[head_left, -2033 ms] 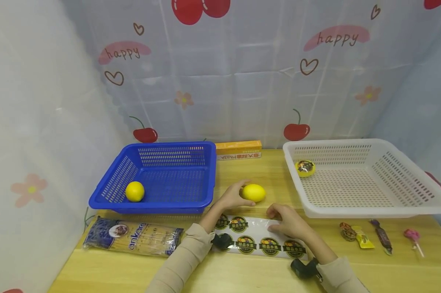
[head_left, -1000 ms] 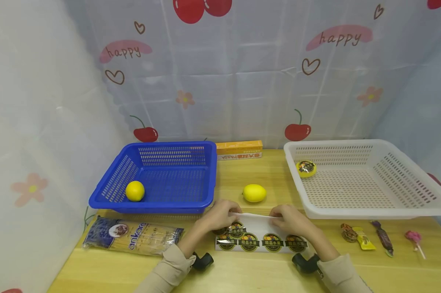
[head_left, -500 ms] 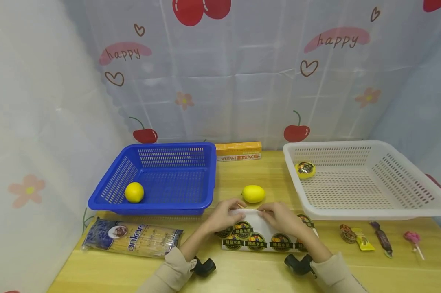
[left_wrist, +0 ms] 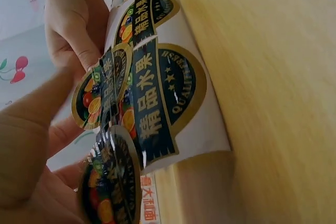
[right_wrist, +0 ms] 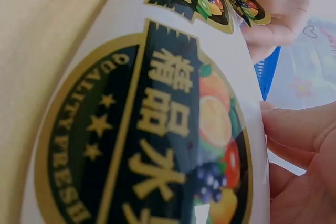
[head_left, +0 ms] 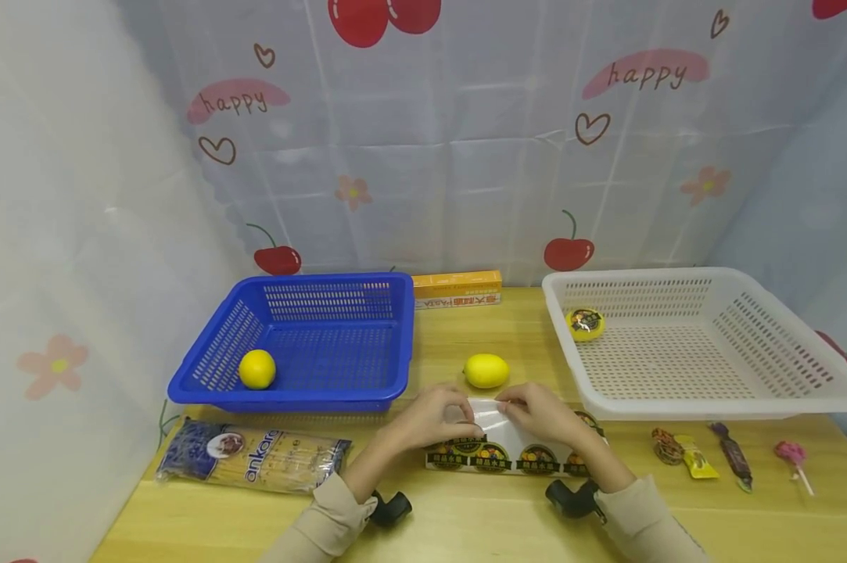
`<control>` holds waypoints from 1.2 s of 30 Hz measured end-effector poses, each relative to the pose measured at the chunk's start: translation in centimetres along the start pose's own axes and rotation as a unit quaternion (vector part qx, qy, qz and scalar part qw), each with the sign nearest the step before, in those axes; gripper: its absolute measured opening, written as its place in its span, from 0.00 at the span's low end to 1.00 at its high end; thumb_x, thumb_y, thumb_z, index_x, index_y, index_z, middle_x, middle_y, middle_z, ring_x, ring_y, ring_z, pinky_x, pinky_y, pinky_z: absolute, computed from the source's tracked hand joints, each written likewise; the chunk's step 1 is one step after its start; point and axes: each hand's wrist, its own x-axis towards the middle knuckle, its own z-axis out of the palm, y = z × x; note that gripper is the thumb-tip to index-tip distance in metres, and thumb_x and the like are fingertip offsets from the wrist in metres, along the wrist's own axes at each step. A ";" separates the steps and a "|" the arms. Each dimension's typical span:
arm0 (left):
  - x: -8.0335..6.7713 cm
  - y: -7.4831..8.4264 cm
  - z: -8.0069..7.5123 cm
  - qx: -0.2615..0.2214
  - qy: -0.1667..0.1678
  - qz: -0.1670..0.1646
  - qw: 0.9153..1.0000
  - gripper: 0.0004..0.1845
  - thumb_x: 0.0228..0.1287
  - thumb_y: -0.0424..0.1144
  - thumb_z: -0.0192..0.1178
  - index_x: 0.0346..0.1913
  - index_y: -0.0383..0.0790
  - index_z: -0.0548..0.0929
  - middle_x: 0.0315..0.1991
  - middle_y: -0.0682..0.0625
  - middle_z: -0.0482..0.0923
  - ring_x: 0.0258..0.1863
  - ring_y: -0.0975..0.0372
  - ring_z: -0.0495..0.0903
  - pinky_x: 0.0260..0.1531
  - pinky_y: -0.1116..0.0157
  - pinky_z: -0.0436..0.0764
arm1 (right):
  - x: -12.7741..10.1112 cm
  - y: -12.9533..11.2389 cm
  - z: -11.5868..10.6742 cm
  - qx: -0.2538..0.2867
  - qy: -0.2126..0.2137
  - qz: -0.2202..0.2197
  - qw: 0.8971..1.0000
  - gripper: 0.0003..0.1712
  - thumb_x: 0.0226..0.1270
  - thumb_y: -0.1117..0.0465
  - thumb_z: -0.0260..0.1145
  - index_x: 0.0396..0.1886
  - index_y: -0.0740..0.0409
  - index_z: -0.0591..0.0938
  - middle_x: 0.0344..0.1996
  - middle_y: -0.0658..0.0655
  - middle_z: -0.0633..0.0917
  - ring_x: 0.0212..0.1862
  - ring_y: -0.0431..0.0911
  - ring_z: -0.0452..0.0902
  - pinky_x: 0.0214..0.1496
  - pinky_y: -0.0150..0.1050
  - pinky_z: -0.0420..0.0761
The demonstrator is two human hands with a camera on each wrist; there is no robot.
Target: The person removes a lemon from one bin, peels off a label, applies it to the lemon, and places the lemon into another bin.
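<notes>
- Sticker sheet [head_left: 515,447], a white backing strip printed with round black-and-gold fruit labels, lies at the front of the wooden table [head_left: 465,336], its far edge lifted and curled back between both hands.
- The left hand [head_left: 430,418] pinches the sheet's raised far-left corner, fingers curled over the edge; the wrist view shows the labels bending under its thumb.
- The right hand [head_left: 543,414] grips the raised far edge just beside the left, fingertips pressed against the white backing, with the rest of the sheet running beneath and toward the person.
- A loose lemon [head_left: 486,371] sits on the table just beyond the two hands, apart from them.
- A blue basket [head_left: 395,367] at left holds a second lemon [head_left: 257,369]; a white basket [head_left: 676,407] at right holds a labelled lemon [head_left: 586,323].
- A pasta packet [head_left: 254,460] lies front left, and wrapped sweets [head_left: 719,457] front right.
</notes>
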 end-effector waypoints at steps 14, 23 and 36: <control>0.1 -0.9 -0.3 -0.136 0.025 -0.012 0.990 0.05 0.60 0.37 0.63 0.29 0.39 0.83 0.37 0.49 0.83 0.43 0.60 0.79 0.51 0.61 0.74 | -0.2 -0.5 0.2 -0.022 -0.008 0.033 0.999 0.12 0.64 0.64 0.62 0.42 0.68 0.83 0.27 0.55 0.82 0.22 0.38 0.68 0.24 0.34 0.73; 0.0 -1.5 0.2 -0.135 0.027 -0.021 0.990 0.05 0.61 0.36 0.61 0.29 0.37 0.82 0.34 0.49 0.83 0.40 0.61 0.80 0.48 0.62 0.77 | -1.4 -2.6 1.3 -0.059 0.035 -0.015 0.998 0.13 0.57 0.55 0.70 0.37 0.58 0.81 0.34 0.54 0.79 0.36 0.45 0.75 0.37 0.38 0.76; -0.1 -1.6 0.4 -0.120 0.006 -0.075 0.990 0.05 0.63 0.33 0.59 0.32 0.36 0.84 0.31 0.47 0.83 0.27 0.64 0.80 0.30 0.72 0.77 | -1.2 -2.0 3.3 -0.019 -0.123 -0.040 0.991 0.14 0.55 0.64 0.71 0.43 0.59 0.84 0.28 0.49 0.77 0.27 0.33 0.67 0.28 0.27 0.72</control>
